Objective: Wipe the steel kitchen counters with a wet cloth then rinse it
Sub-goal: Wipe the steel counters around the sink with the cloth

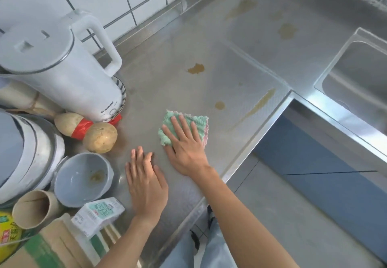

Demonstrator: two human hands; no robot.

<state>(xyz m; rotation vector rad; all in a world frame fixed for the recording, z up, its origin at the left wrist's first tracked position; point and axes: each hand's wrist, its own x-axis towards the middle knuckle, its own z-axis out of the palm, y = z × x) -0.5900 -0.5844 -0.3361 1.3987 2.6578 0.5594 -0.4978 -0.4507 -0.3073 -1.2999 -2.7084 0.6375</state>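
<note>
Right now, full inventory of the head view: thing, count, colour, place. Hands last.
cloth: 1, green with pink edge, mid-counter under the right hand
stains: several, brown, on the counter beyond the cloth toward the wall
counter: 1, steel, L-shaped along the tiled wall
sink: 1, steel, far right
kettle: 1, white, back left on a patterned plate
gourd: 1, tan with red tape at the waist, in front of the kettle
bowl: 1, grey, soiled inside, left near edge
carton: 1, white and green, lying in front of the bowl
paper tube: 1, brown, lower left
left hand: flat on the counter
right hand: flat, pressing the cloth
</note>
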